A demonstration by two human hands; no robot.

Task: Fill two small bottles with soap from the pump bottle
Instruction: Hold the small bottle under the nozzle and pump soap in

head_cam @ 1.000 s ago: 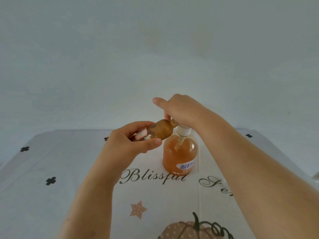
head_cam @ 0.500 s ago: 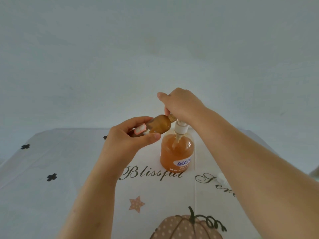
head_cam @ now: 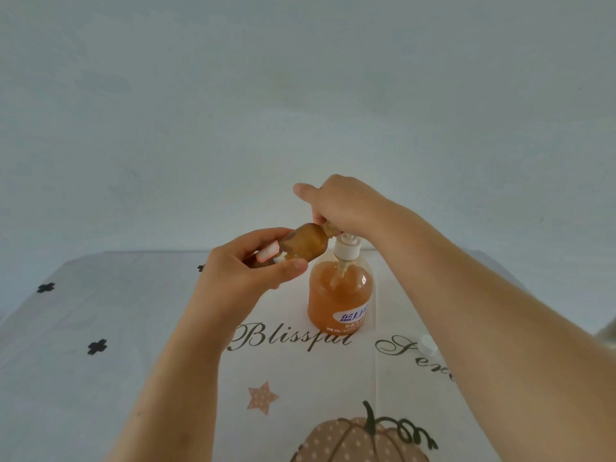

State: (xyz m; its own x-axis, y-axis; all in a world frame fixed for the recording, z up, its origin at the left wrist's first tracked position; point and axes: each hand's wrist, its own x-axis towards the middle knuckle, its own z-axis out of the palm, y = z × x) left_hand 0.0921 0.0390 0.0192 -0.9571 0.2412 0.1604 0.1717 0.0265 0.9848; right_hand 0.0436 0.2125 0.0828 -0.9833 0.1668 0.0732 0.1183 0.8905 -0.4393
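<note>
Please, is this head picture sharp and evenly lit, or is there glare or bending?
Head view: the light is soft and even, with hardly any shadow on the tablecloth; one small glare spot sits on the pump bottle; the small bottle looks slightly soft; the wide lens stretches the forearms near the bottom.

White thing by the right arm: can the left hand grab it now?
Probably not: the left hand grips the small bottle, and the right forearm crosses between it and the white thing.

Two hands are in view: one left hand [head_cam: 248, 273] and one right hand [head_cam: 348, 208]. There is one small bottle [head_cam: 305, 245], one pump bottle [head_cam: 336, 295], one white cap [head_cam: 427, 343] and one table [head_cam: 133, 315].
</note>
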